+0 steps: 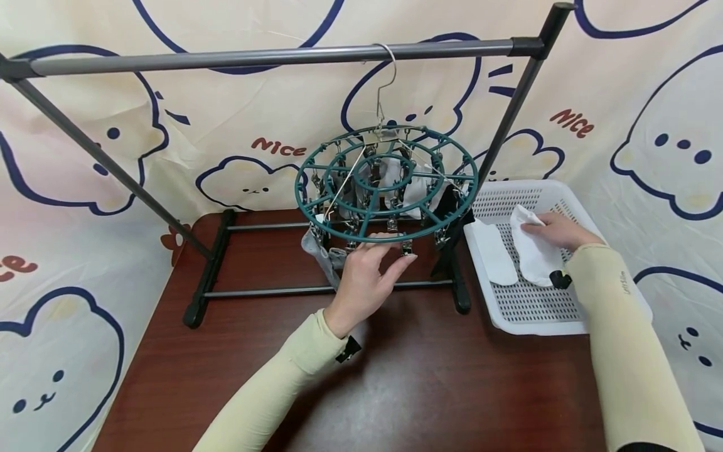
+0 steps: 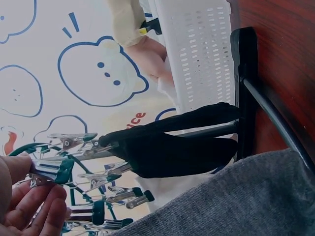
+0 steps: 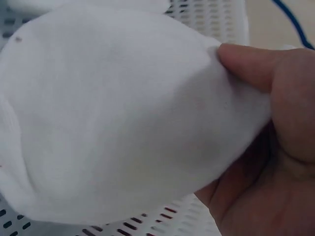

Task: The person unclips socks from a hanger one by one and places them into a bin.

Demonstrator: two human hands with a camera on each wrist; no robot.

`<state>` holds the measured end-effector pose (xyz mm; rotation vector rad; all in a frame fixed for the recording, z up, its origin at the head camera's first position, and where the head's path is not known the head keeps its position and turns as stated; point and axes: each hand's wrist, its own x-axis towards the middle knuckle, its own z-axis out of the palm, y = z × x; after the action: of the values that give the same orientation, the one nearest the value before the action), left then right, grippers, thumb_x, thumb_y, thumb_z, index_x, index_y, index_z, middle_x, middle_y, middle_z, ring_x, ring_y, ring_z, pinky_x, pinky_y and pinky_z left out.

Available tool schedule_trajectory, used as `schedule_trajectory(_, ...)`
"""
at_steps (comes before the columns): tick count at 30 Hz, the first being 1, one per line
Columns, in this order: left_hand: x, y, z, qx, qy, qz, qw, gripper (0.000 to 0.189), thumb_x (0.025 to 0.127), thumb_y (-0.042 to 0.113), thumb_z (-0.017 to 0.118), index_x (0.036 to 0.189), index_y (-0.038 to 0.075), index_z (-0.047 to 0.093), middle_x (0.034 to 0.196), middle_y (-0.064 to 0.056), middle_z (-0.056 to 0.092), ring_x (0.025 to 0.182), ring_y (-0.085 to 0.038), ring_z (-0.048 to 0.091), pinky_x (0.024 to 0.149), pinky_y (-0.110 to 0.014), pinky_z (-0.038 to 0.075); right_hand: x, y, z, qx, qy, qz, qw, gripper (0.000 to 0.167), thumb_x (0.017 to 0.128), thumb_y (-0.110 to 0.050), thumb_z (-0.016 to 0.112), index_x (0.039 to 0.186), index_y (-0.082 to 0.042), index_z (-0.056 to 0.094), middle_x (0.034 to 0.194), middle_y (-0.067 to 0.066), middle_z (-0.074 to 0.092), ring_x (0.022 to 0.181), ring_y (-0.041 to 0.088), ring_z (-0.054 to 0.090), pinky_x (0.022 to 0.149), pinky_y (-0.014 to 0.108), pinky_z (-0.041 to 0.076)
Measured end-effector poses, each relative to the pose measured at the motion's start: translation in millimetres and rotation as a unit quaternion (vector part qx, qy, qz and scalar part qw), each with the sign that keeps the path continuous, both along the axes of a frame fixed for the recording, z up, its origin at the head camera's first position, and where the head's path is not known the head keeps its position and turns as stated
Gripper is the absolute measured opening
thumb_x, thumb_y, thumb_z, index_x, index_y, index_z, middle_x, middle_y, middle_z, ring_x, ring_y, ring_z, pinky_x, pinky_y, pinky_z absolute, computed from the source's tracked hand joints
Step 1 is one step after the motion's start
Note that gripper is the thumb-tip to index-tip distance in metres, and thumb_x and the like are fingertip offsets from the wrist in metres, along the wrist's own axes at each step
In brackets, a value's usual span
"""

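Observation:
My left hand is at the near rim of a round green drying hanger. Its thumb and fingers pinch a metal clip with a green tip. In the basket at the right, my right hand grips the upper end of a white sock. The sock's wide part spreads out flat from the thumb in the right wrist view. Another white sock lies beside it. From the hanger hang a grey sock and a black sock, partly hidden by the hanger in the head view.
The hanger's hook sits over the bar of a dark metal rack, whose feet stand on the brown table. A white perforated basket is right of the rack. Printed cloth surrounds the table.

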<state>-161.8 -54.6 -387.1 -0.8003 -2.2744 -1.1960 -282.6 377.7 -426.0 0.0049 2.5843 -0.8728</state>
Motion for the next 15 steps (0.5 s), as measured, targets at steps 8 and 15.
schedule_trajectory(8,0.2,-2.1,0.4,0.000,-0.004,-0.001,1.0000,0.028,0.096,0.021,0.076,0.119,0.005,0.074,0.115,-0.009,0.076,0.095,-0.025,0.069,0.083,-0.040,0.056,-13.2,3.8,-19.0,-0.018,-0.037,-0.002,0.9991,0.059,0.110,-0.043,0.048,0.139,0.008,0.052,0.104,0.016,0.070,0.080,0.021,0.068,0.069,0.039,0.059)
schedule_trajectory(15,0.8,-5.3,0.8,0.006,-0.003,0.000,1.0000,0.028,0.096,0.019,0.076,0.120,0.006,0.074,0.115,-0.009,0.076,0.098,-0.026,0.070,0.084,-0.041,0.056,-23.4,0.0,-26.6,0.013,-0.042,0.001,0.9990,0.066,0.108,-0.047,0.050,0.142,0.010,0.049,0.102,0.016,0.064,0.080,0.021,0.064,0.069,0.035,0.055)
